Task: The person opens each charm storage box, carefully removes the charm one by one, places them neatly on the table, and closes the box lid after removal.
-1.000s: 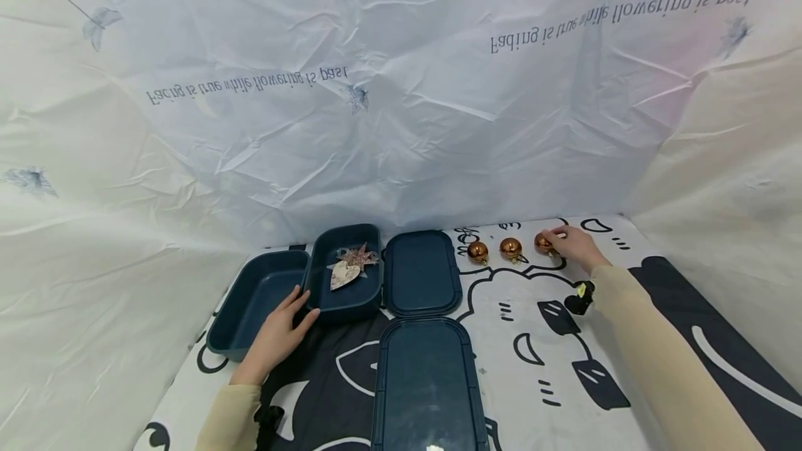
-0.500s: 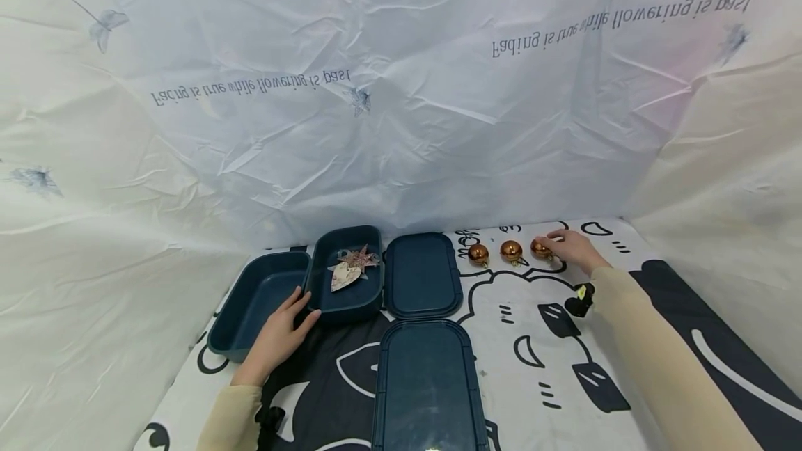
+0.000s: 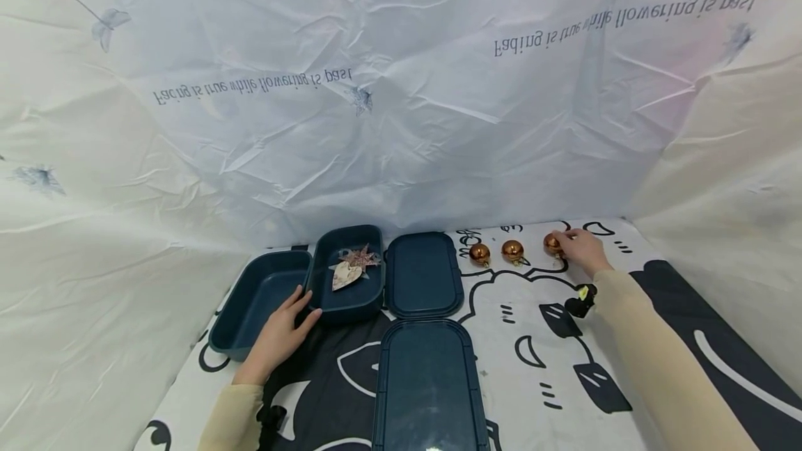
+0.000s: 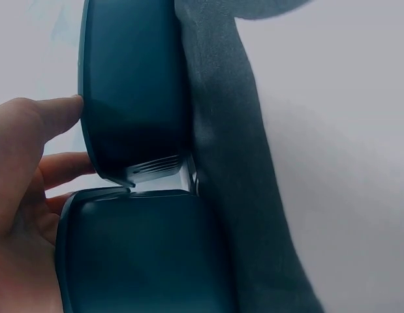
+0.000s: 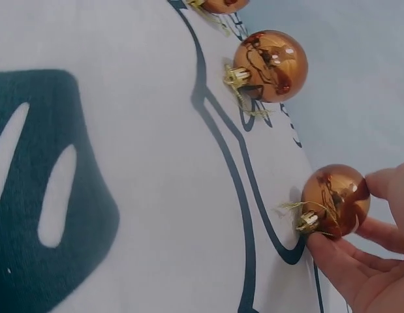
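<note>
Rightmost bauble point(image 3: 553, 244) — shifted right, farther from the middle bauble point(image 3: 512, 250).

There are three copper-coloured balls point(image 3: 512, 251), two dark blue boxes point(image 3: 257, 305) and two dark blue lids point(image 3: 432, 388). One heart point(image 3: 347, 275) and at least one star point(image 3: 363, 258) show; they overlap, so an exact count of the stars is unclear. The hands make two: one left hand point(image 3: 277, 339), one right hand point(image 3: 581, 250). Two pale sleeves point(image 3: 664, 360), two black wrist devices point(image 3: 580, 300) and two lines of lettering point(image 3: 253, 87) complete the count.
</note>
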Motion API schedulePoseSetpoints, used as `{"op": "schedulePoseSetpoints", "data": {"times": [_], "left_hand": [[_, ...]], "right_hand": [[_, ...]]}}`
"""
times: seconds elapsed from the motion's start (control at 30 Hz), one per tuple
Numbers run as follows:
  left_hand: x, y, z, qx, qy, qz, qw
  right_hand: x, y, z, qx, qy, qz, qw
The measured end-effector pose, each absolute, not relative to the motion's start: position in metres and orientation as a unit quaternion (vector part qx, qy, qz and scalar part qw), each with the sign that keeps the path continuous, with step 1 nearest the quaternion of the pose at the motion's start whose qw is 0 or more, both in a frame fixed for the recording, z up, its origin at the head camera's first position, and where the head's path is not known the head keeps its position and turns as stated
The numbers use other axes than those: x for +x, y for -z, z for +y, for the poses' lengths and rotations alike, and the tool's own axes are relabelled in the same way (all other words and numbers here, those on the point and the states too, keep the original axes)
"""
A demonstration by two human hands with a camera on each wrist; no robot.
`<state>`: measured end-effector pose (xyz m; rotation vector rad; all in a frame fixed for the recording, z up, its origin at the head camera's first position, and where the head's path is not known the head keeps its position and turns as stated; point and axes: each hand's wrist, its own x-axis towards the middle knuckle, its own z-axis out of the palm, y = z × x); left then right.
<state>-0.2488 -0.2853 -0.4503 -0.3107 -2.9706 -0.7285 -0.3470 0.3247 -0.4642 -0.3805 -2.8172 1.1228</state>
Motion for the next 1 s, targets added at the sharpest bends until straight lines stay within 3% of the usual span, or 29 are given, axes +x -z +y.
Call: {"op": "schedulePoseSetpoints", "data": {"times": [1.0], "left_hand": [[-0.248, 0.454, -0.285, -0.1, 0.246, -0.964, 0.034]], "right_hand": [[-0.342, 0.453, 0.325, -0.134, -0.384, -0.913, -0.022]]}}
